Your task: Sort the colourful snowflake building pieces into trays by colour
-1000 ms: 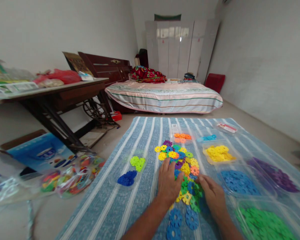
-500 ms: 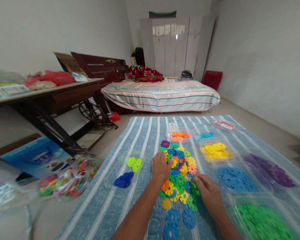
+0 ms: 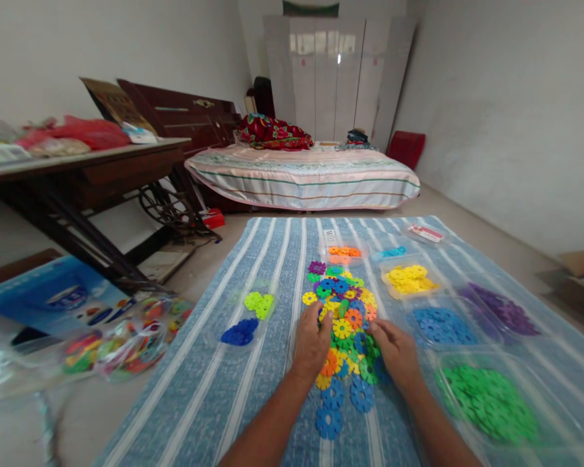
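A heap of many-coloured plastic snowflake discs (image 3: pixel 344 305) lies on a blue striped cloth (image 3: pixel 253 389) on the floor. My left hand (image 3: pixel 311 344) rests palm down on the heap's left edge, fingers loosely curled over the pieces. My right hand (image 3: pixel 394 350) lies on the heap's right side, fingers bent onto green and blue discs. Whether either hand grips a piece stays hidden. Three blue discs (image 3: pixel 343 405) lie nearest me, between my forearms.
Clear trays hold sorted discs: green (image 3: pixel 486 402), blue (image 3: pixel 440 324), purple (image 3: pixel 501 308), yellow (image 3: pixel 409 279), orange (image 3: pixel 343 251). Lime (image 3: pixel 257 303) and dark blue (image 3: pixel 238 334) piles sit left. A bag of discs (image 3: pixel 111 344), a dark table (image 3: pixel 78 168) and a bed (image 3: pixel 302 175) stand beyond.
My left hand pulled back from the far side of the heap toward me and now sits lower on its left edge. My right hand shifted slightly left. The camera view tilted down.
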Available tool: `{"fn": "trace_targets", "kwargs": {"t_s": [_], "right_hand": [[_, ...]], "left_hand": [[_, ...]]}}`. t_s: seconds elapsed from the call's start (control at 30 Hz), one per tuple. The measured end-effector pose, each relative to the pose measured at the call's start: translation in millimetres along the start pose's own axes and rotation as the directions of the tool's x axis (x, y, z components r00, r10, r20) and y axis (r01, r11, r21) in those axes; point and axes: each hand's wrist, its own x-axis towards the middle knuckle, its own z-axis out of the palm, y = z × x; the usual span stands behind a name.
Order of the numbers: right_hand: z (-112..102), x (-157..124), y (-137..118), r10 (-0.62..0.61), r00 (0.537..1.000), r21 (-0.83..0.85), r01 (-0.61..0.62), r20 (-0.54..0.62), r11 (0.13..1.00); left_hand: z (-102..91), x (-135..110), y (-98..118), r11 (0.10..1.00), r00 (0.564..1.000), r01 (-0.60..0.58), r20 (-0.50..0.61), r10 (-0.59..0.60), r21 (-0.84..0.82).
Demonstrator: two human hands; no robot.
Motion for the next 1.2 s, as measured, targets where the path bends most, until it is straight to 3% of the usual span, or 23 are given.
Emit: {"fn": "trace_targets", "kwargs": {"t_s": [0.1,0.37,0.57,0.67,0.9,1.2], "right_hand": [[0,-1,-1,-0.023,1.0,-0.029,0.023,-0.006,0.999],[3,-2,-1,-0.074,0.997,-0.092,0.071,-0.033,0.993],[-3,-6,-12,0.006,0.998,0.058,-0.01,0.059,0.998],[-10,-10,-22,0.027,0.998,0.087,-0.031,0.048,0.996],[-32,-41,-15,-0.05,0.995,-0.243,0.026,-0.092,0.97],[-28,-79,3,-0.275,0.958,-0.638,0.261,0.08,0.724]], "left_hand": [[0.2,3,-8,0.998,0.999,-0.031,-0.023,0.033,0.056],[-1.6,2,-12,0.992,0.993,-0.102,0.066,0.097,0.07],[-3.5,5,-12,0.997,0.997,-0.063,0.053,0.061,0.045],[-4.8,6,-10,0.999,0.999,-0.03,0.043,0.029,0.032],[-11.7,9,-5,0.994,0.996,0.082,0.042,-0.08,-0.069],[-6.0,13,-12,0.993,0.995,0.101,0.0,-0.101,-0.068]]}}
